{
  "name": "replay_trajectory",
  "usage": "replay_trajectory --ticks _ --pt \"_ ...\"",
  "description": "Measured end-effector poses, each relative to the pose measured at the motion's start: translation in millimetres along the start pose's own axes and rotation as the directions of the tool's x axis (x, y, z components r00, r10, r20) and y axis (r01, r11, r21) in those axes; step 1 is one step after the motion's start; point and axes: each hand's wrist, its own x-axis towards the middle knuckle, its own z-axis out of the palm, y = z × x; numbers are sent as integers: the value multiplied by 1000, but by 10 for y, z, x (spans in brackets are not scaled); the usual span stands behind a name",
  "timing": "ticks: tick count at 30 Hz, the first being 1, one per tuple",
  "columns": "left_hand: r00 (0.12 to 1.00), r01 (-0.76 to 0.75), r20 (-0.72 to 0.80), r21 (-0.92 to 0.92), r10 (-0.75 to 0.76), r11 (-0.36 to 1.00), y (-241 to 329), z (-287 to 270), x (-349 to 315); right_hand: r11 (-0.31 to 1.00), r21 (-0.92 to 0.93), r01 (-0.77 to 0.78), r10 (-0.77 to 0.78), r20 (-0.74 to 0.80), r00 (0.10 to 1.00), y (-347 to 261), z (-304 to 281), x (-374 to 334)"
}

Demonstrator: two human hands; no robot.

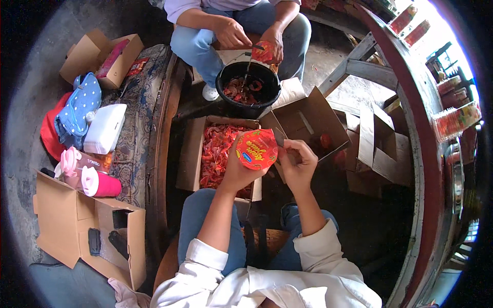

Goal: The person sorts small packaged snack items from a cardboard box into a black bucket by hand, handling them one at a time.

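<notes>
My left hand is wrapped round a plastic cup with a round red printed film lid, the lid facing up. At the right edge of that lid, my right hand pinches a small dark blade, which touches or lies very close to the rim. Its handle is hidden in my fingers. Under the cup stands a cardboard box filled with red and orange film scraps. Another open cardboard box, with a red round piece inside, sits beyond my right hand.
Opposite me, a seated person holds a red-lidded cup and a knife over a black bucket with red pieces in it. At left, a patterned bench bears boxes and bottles. A wooden table with stacked cups runs along the right.
</notes>
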Motion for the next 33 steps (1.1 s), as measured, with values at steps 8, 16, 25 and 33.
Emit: replay_trajectory --ticks 8,16,25,33 --pt "996 85 11 45 -85 995 -86 -94 -22 993 -54 106 -106 -5 994 -83 47 -20" --pt "997 81 -1 -67 -82 994 -83 -58 -63 956 -209 204 -214 -25 976 -39 55 -40" --pt "987 152 55 -43 -150 987 -123 -63 -101 996 -14 88 -88 2 996 -115 -4 11" --pt "984 172 50 -15 -171 985 -86 -54 -144 988 -103 117 -114 37 993 -75 -24 -24"
